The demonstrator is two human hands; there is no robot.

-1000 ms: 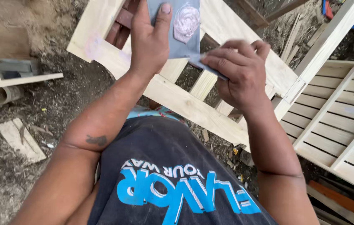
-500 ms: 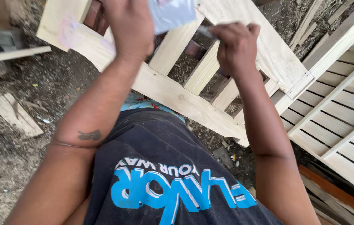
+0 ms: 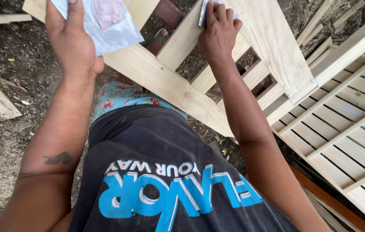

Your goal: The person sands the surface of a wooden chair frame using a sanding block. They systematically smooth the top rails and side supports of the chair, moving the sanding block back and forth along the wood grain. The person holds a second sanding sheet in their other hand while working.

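A person in a dark printed shirt is working over a pale, unfinished slatted wooden frame lying on bare, debris-strewn ground. The right hand is pressing flat, fingers together, on a small grey piece of abrasive paper laid against one of the frame's slats, whose long axis is running diagonally up and away from the body. The left hand is hovering just left of the frame, thumb and fingers pinching a larger grey sheet of abrasive paper with a pinkish worn patch, lifted clear of the wood. The right hand is the one nearer the slat, sitting directly on it. To the right of the frame, a second pale louvred wooden panel is lying alongside.
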